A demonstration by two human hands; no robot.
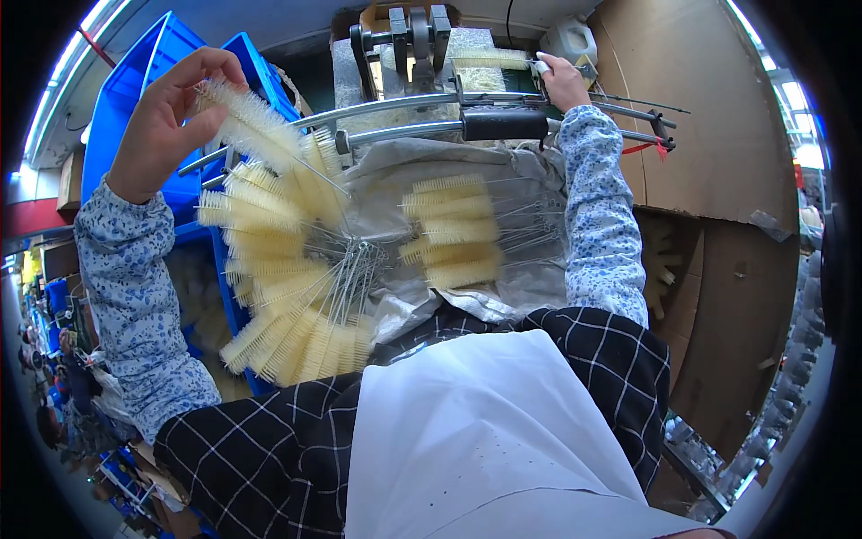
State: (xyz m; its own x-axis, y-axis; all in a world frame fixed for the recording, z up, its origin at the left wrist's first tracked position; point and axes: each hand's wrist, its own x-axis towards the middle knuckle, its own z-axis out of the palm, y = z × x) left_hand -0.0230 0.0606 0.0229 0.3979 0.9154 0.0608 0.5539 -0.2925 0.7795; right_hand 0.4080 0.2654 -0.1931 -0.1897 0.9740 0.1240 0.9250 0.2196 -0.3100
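Observation:
My left hand (171, 126), raised at the upper left, pinches a bottle brush (256, 126) by its cream bristles; its wire stem slants down to the right. Below it, a fanned pile of cream bottle brushes (269, 260) lies with looped wire stems meeting at the middle. My right hand (564, 83) reaches to the metal machine at the back. Its fingers are closed at the right end of another brush (489, 59), which lies sideways there; the exact grip is partly hidden. A second stack of brushes (452, 229) rests on the grey plastic sheet (386, 171), stems pointing right.
Across the front of the machine (417, 45) run metal rails (404, 106) with a black cylinder (505, 124). Blue bins (135, 99) stand at the left, one lower down with more brushes. Cardboard panels (709, 108) wall the right side. A white jug (568, 40) sits behind my right hand.

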